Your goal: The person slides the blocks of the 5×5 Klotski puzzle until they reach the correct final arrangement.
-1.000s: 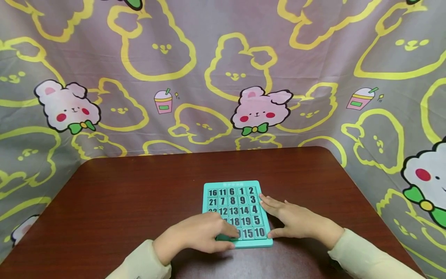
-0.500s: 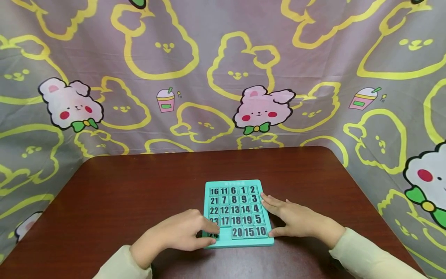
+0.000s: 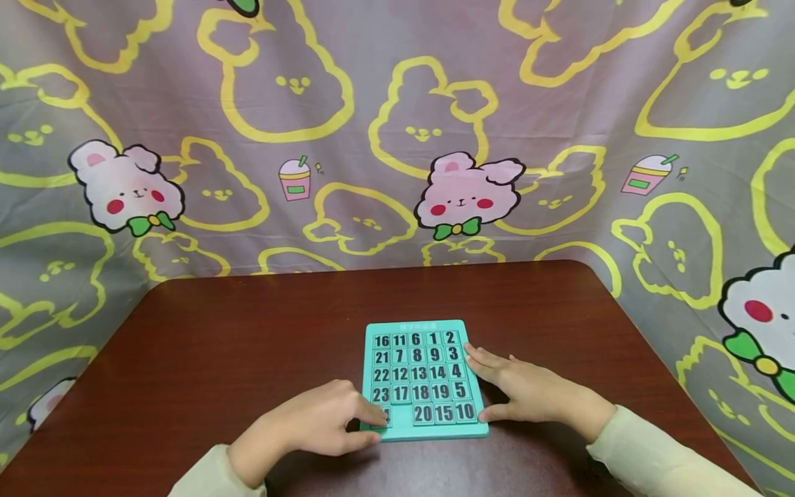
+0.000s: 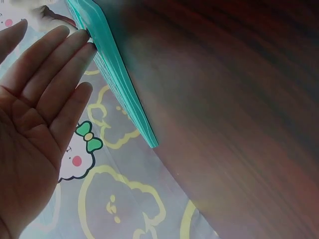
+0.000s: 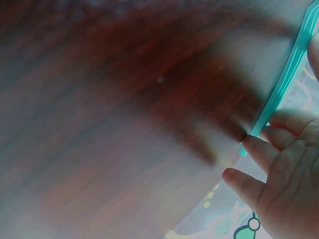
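A turquoise number slide puzzle (image 3: pixel 419 431) lies on the table in the head view, with rows of numbered square tiles. Its bottom row has one bare slot (image 3: pixel 402 415) between the partly covered left corner tile and tile 20 (image 3: pixel 423 414). My left hand (image 3: pixel 319 417) touches that corner tile with an extended index finger, the thumb near the frame's lower edge. On the opposite side, my right hand (image 3: pixel 534 393) rests against the puzzle's right edge, fingers stretched and thumb by the lower corner. Both wrist views show the puzzle's turquoise edge (image 4: pixel 117 69) beside straight fingers.
The puzzle sits on a dark reddish-brown table (image 3: pixel 248 331) with rounded far corners. Behind and beside it hangs a grey-pink curtain (image 3: pixel 366 152) printed with yellow outlines and white rabbits.
My left hand has moved left from around tile 20 to the bottom left tile, uncovering tiles 17, 20, 22 and 23 and the bare slot. My right hand stays against the right edge.
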Demonstrator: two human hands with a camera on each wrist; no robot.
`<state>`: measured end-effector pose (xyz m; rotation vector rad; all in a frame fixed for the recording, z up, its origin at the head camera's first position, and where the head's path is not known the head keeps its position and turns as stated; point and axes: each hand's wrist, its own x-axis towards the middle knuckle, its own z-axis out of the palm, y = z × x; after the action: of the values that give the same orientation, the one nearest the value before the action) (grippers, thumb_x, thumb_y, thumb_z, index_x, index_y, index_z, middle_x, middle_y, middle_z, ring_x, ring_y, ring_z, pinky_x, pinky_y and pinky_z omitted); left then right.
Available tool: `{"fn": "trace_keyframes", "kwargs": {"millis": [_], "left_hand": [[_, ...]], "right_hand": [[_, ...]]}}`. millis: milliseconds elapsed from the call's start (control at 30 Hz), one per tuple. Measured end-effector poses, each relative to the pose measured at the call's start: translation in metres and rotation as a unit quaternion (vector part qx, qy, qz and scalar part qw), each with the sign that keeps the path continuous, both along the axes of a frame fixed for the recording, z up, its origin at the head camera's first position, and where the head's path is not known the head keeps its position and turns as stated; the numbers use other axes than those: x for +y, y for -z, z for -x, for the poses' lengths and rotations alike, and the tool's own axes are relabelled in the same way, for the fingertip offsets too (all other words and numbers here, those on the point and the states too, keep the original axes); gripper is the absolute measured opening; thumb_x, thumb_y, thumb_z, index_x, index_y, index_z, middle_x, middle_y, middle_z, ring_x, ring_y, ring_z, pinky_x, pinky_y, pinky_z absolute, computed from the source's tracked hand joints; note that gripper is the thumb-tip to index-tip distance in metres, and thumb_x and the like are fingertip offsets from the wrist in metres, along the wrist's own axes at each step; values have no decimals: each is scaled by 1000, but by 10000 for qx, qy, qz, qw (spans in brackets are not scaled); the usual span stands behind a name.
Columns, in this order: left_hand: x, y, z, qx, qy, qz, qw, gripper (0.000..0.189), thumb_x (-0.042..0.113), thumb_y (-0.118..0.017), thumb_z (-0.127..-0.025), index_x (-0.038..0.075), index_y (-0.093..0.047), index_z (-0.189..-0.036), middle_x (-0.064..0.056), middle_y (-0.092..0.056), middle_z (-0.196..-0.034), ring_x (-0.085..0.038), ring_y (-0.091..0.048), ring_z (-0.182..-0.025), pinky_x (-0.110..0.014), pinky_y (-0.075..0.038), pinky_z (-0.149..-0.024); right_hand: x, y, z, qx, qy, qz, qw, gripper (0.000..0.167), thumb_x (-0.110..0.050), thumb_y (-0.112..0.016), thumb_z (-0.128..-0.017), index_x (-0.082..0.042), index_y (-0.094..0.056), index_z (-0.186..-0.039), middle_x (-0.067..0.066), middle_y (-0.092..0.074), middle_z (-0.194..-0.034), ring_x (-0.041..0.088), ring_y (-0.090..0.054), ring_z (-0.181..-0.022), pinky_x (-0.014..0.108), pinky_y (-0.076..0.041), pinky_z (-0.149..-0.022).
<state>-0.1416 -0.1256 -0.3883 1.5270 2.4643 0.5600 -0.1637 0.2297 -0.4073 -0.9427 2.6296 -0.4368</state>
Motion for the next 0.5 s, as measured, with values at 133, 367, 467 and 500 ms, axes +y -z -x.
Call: {"fn": "trace_keyframes", "kwargs": {"millis": [133, 367, 467, 500], "left_hand": [[4, 0, 1, -13, 15, 10, 10000, 24, 25, -63, -96, 16, -77, -114, 5, -74, -113, 7, -65, -104, -12, -53, -83], [13, 1, 3, 149, 165, -34, 9997, 25, 26, -63, -96, 15, -77, -113, 5, -74, -114, 7, -64, -104, -13, -53, -84], [17, 3, 4, 198, 256, -53, 9995, 25, 26, -62, -97, 15, -77, -113, 5, -74, -114, 6, -65, -105, -13, -53, -85], [19, 3, 5, 225, 287, -54, 9993, 26, 27, -62, -97, 15, -77, -114, 5, -74, -114, 5, -65, -106, -13, -53, -85]], "right_hand": [[-1, -1, 0, 11, 4, -3, 10000, 93, -61, -64, -87, -9, -30, -156, 8, -16, -167, 31, -29, -150, 69, -31, -109], [0, -1, -1, 18, 15, 16, 10000, 93, -60, -65, -86, -8, -31, -156, 9, -16, -167, 32, -30, -150, 69, -31, -109], [0, 0, -1, 48, -6, -3, 10000, 93, -61, -64, -87, -8, -32, -156, 9, -16, -167, 31, -32, -149, 69, -32, -108], [0, 1, -1, 56, -13, -11, 10000, 93, -61, -64, -87, -8, -32, -156, 9, -16, -167, 31, -32, -148, 69, -32, -108]]}}
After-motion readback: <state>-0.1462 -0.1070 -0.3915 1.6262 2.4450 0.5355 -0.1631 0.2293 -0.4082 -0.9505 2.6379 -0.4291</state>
